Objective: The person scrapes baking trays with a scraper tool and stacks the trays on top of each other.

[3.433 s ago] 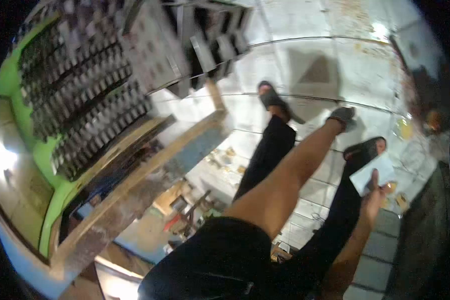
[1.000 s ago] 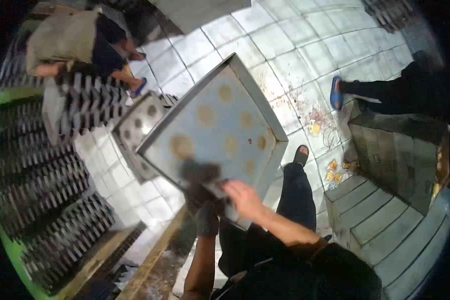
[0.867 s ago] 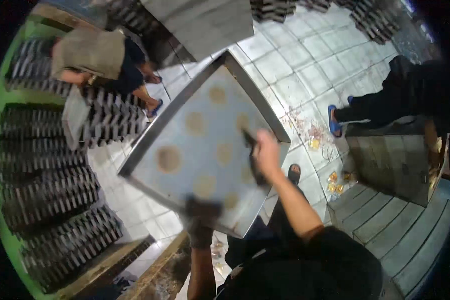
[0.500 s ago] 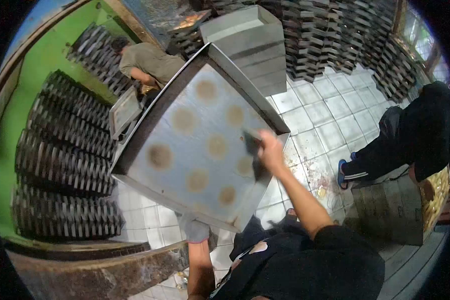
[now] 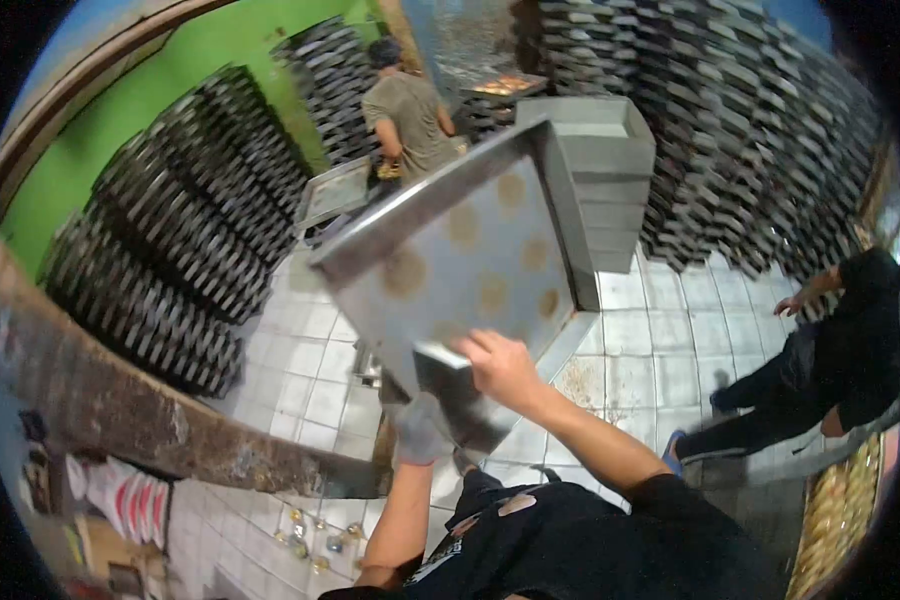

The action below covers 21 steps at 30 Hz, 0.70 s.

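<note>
A large square metal baking tray [image 5: 440,290] with raised sides and several brown round marks is held tilted in front of me. My left hand [image 5: 420,430], in a grey glove, is closed on its near lower edge; the fingertips are partly hidden. My right hand [image 5: 505,372], bare, is closed around a flat scraper [image 5: 442,355] near the tray's lower left part. The scraper is blurred, with a pale edge showing, and I cannot tell whether it touches the metal. A dark reflection or shadow lies below it on the tray.
Stacked dark trays [image 5: 170,230] line the green wall, and more stacks [image 5: 750,130] fill the back right. Pale metal boxes [image 5: 595,190] stand behind my tray. One person [image 5: 410,120] works at the back; another [image 5: 820,350] stands right, near filled trays [image 5: 840,510]. A low wall [image 5: 170,420] runs left.
My view has swung left, and the tray has turned and tilted more steeply. My right hand with the scraper has moved down and left across the tray, towards my left hand.
</note>
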Each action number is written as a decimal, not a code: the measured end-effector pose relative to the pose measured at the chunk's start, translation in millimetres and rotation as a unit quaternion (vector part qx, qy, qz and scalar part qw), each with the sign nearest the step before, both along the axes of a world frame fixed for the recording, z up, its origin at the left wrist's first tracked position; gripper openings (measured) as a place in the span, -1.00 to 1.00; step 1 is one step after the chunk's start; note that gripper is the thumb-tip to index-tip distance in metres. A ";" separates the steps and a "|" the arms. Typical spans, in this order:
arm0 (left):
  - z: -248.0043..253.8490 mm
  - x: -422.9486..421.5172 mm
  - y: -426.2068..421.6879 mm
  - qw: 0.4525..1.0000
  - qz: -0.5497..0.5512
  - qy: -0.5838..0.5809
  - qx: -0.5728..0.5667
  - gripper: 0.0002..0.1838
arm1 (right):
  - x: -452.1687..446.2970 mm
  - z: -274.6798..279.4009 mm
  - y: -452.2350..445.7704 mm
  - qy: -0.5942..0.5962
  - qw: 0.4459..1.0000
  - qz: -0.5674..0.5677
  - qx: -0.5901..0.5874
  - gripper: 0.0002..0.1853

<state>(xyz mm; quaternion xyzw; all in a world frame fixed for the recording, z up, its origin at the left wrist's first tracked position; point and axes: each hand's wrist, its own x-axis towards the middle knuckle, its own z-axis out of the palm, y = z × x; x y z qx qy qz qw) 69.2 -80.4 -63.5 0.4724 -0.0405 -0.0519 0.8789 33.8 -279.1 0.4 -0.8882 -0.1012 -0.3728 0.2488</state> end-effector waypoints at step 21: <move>71.8 -48.2 -26.7 0.730 0.036 -0.569 0.376 -0.15 | 40.3 -204.8 -193.0 0.048 0.875 -0.145 0.459 -0.43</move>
